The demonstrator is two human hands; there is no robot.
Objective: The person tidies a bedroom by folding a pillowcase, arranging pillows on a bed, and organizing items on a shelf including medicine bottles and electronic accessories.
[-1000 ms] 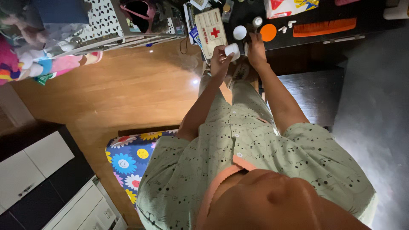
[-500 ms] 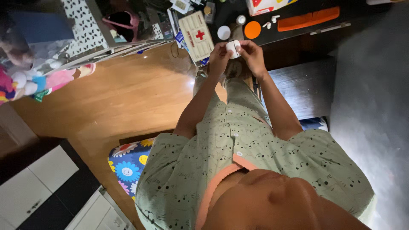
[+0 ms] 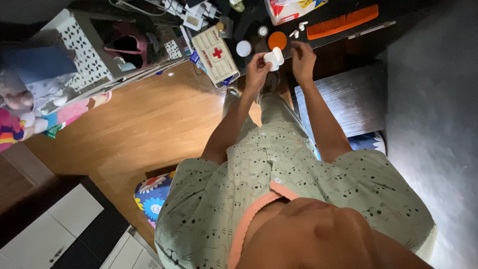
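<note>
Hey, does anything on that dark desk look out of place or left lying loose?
Two small white earbuds lie loose on the dark desk beside the orange comb, outside their case. The left hand holds the small white case with its lid open; the right hand is beside it.

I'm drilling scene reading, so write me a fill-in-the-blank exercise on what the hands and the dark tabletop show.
1. The small white case is held in the ____ hand.
2. The case's lid stands ____.
3. The comb on the dark tabletop is ____ in colour.
4. The cream box bears a ____ cross.

Missing words: left; open; orange; red
</note>
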